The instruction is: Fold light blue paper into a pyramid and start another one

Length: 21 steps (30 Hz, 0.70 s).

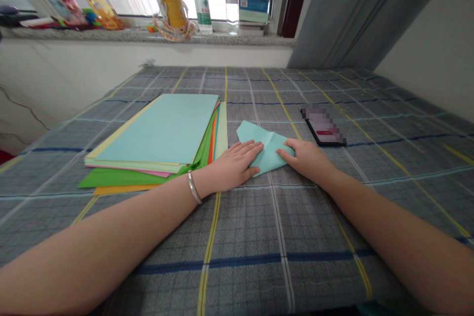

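The left hand (239, 163) lies palm down with its fingers stretched out and close together, laid over the near left part of a folded light blue paper (267, 155), its thumb set a little apart along the near edge. The right hand (308, 159) is at the paper's right end, thumb and forefinger reaching onto it; whether they pinch it or only press it down I cannot tell, as the other fingers are hidden. The paper thus sits between the two hands, its middle bare, with a blunt corner jutting out beyond the left fingers and a crease at its far edge. A silver bangle (193, 187) circles the left wrist, on the near left side of the paper. Beneath the paper spreads a grey plaid cloth (244, 256) with yellow, white and blue lines. To the left of the paper, well apart from its edge, is a stack of coloured sheets (159, 128), pale blue on top, with green and orange ones sticking out below. To its right, past the right hand, lies a phone (321, 129), its screen partly blurred. Far beyond the paper, a stone windowsill (129, 35) carries a yellow bottle (174, 7), a white and green tube (203, 12) and some boxes (255, 5); a grey curtain (340, 15) hangs beyond it to the right.
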Tool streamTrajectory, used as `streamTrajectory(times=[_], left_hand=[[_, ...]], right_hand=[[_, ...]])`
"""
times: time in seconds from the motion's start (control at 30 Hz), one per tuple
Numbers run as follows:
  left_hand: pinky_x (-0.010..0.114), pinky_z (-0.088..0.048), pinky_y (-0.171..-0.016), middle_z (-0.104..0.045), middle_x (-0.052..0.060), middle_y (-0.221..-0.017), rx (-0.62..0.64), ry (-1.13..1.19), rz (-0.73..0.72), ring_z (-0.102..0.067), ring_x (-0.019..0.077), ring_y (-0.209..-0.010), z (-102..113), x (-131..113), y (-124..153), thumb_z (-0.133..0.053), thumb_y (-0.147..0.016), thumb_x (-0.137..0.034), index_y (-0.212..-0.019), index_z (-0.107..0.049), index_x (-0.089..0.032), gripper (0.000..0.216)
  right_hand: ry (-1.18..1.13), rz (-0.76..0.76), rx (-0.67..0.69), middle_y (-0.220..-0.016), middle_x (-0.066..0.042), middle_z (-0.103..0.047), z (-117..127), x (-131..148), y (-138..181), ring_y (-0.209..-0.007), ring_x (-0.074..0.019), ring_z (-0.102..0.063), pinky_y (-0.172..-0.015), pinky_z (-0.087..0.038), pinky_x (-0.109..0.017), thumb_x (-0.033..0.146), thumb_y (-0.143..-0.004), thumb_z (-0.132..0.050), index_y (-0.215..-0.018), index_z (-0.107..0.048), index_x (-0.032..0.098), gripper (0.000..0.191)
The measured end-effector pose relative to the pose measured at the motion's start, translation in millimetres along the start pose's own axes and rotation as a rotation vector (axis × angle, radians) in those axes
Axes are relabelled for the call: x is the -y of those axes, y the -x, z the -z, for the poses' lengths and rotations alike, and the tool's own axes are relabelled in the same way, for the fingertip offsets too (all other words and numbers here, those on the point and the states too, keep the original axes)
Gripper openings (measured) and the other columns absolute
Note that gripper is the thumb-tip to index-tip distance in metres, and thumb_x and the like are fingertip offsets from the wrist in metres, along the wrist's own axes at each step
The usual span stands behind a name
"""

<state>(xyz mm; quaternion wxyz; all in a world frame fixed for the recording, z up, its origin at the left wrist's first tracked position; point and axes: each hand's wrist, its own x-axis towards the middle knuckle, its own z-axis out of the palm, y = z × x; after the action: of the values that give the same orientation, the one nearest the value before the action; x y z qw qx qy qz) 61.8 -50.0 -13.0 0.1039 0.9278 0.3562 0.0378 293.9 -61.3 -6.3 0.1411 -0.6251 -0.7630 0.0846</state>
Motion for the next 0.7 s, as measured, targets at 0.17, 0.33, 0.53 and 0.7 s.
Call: streamTrajectory(times=[0.17, 0.33, 0.53, 0.7], left_hand=[[0.047, -0.014, -0.121, -0.024, 0.013, -0.159, 0.022, 0.032, 0.028, -0.02, 0.0243, -0.148, 1.4, 0.5, -1.0, -0.032, -0.1, -0.037, -0.152, -0.023, -0.013, 0.058], [0.047, -0.009, -0.121, -0.023, 0.011, -0.159, 0.032, 0.02, 0.036, -0.018, 0.0234, -0.148, 3.5, -3.0, 1.5, -0.026, -0.102, -0.044, -0.152, -0.022, -0.013, 0.059], [0.047, -0.01, -0.121, -0.02, 0.011, -0.16, 0.044, -0.059, 0.02, -0.017, 0.025, -0.148, 4.8, -6.7, 2.7, -0.033, -0.101, -0.046, -0.152, -0.02, -0.012, 0.063], [0.048, -0.011, -0.121, -0.021, 0.011, -0.159, 0.027, -0.084, 0.009, -0.017, 0.025, -0.148, 3.3, -6.8, 3.2, -0.031, -0.101, -0.046, -0.152, -0.02, -0.011, 0.063]], right_hand=[[0.022, -0.001, -0.005, -0.079, -0.006, -0.066, -1.4, 0.7, -0.4, -0.073, -0.0207, -0.056, -0.063, -0.033, -0.03, 0.045, -0.09, -0.045, -0.081, -0.058, 0.02, 0.029], [0.006, -0.001, 0.008, -0.077, -0.005, -0.064, -1.1, 1.4, -0.6, -0.072, -0.02, -0.055, -0.063, -0.032, -0.029, 0.044, -0.089, -0.045, -0.078, -0.055, 0.02, 0.028], [0.009, -0.019, 0.018, -0.075, -0.005, -0.063, 0.0, 2.5, -0.9, -0.072, -0.0197, -0.055, -0.063, -0.032, -0.029, 0.044, -0.09, -0.044, -0.076, -0.051, 0.021, 0.028], [0.041, -0.036, 0.024, -0.076, -0.006, -0.064, 0.5, 4.4, -0.8, -0.072, -0.0199, -0.056, -0.061, -0.03, -0.029, 0.044, -0.09, -0.043, -0.077, -0.052, 0.021, 0.028]])
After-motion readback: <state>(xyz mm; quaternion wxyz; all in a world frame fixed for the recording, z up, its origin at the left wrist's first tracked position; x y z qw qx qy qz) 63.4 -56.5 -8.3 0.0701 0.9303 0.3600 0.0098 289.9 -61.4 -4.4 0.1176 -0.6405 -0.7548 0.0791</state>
